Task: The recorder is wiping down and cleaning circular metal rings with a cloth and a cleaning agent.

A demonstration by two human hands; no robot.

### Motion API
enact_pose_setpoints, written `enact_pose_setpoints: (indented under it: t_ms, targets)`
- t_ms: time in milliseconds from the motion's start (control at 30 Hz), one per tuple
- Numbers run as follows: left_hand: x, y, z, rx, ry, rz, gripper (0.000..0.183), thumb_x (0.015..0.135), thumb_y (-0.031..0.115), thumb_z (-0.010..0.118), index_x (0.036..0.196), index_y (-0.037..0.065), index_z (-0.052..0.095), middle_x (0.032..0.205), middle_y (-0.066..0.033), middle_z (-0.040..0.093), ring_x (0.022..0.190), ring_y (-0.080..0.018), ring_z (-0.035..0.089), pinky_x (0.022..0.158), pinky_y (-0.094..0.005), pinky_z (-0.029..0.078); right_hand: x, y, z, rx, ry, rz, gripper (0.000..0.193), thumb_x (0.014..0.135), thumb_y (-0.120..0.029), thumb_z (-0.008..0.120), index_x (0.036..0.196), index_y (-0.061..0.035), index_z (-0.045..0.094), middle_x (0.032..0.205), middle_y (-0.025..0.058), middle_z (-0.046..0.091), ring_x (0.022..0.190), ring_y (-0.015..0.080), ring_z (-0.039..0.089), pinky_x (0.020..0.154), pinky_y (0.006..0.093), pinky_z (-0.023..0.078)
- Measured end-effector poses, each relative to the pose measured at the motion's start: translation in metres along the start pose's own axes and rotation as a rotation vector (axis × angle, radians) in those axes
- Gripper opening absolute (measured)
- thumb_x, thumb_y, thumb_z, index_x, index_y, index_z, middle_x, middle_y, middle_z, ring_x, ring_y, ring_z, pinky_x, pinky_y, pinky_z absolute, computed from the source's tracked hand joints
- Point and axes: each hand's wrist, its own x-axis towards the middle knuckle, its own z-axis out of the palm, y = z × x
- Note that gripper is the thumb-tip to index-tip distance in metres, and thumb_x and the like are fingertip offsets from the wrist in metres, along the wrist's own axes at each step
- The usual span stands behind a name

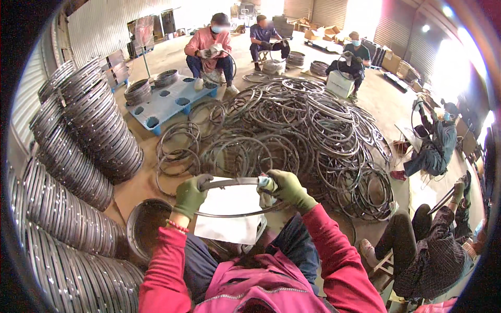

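Observation:
I sit holding a thin dark ring, which looks like a wheel rim [232,214], in front of me with both gloved hands. My left hand [190,196], in a green glove, is closed round the rim's left side. My right hand [294,191], also green-gloved, is closed at its right side. A pale, crumpled cloth [267,185] is pressed between my right fingers and the rim. Below the rim, a white sheet [227,201] lies over something in front of my knees; what it covers is hidden.
A large heap of loose rims [292,120] lies ahead. Tall stacks of rims [96,115] line the left, with a low rim stack [148,224] by my left knee. A blue pallet [169,101] stands beyond. Several people sit around the heap, one [433,240] close on my right.

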Motion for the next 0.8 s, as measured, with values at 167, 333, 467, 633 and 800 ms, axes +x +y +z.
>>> enact_pose_setpoints:
  t_ms: [167,333,467,633,800]
  targets:
    - [0.006,0.04,0.01,0.131,-0.082,0.083,0.019,0.073,0.014,0.06,0.091,0.014,0.065,0.078,-0.0128,0.063,0.074,-0.0318,0.061,0.062,-0.0412,0.048,0.017,-0.065,-0.011,-0.36,-0.067,-0.048,0.038,0.065,-0.016,0.066,0.1,-0.0109,0.055,0.089,0.0083,0.06,0.085,0.0261,0.061,0.069,0.0357,0.05]
    - [-0.006,0.039,0.001,0.023,-0.056,0.047,0.019,0.073,0.014,0.059,0.092,0.013,0.065,0.079,-0.013,0.063,0.073,-0.0325,0.061,0.062,-0.0388,0.048,0.005,-0.047,-0.017,-0.195,-0.049,-0.091,0.04,0.063,-0.022,0.069,0.098,-0.0093,0.056,0.09,0.0109,0.061,0.085,0.0292,0.061,0.069,0.0379,0.049]
    - [-0.001,-0.01,0.004,0.005,-0.017,0.048,0.022,0.073,0.015,0.064,0.094,0.011,0.065,0.084,-0.0126,0.065,0.078,-0.0282,0.063,0.065,-0.0359,0.049,-0.026,0.018,0.016,0.635,0.161,0.053,0.032,0.077,-0.021,0.064,0.104,-0.0046,0.058,0.098,0.0111,0.063,0.087,0.0244,0.062,0.074,0.0335,0.049]
    - [0.004,0.033,0.008,0.144,0.048,0.207,0.019,0.075,0.018,0.062,0.093,0.013,0.066,0.082,-0.0124,0.064,0.076,-0.0307,0.062,0.065,-0.0366,0.049,0.018,-0.059,-0.009,-0.386,0.028,-0.104,0.037,0.061,-0.016,0.067,0.095,-0.0091,0.053,0.082,0.0105,0.059,0.079,0.0302,0.06,0.066,0.0386,0.049]
    - [0.004,-0.001,0.004,-0.132,-0.017,0.043,0.024,0.073,0.011,0.062,0.097,0.013,0.066,0.086,-0.012,0.065,0.078,-0.0276,0.064,0.066,-0.0356,0.049,0.002,-0.015,-0.009,0.097,0.035,0.052,0.043,0.068,-0.016,0.069,0.108,-0.0078,0.056,0.101,0.011,0.062,0.092,0.0261,0.061,0.076,0.0321,0.049]
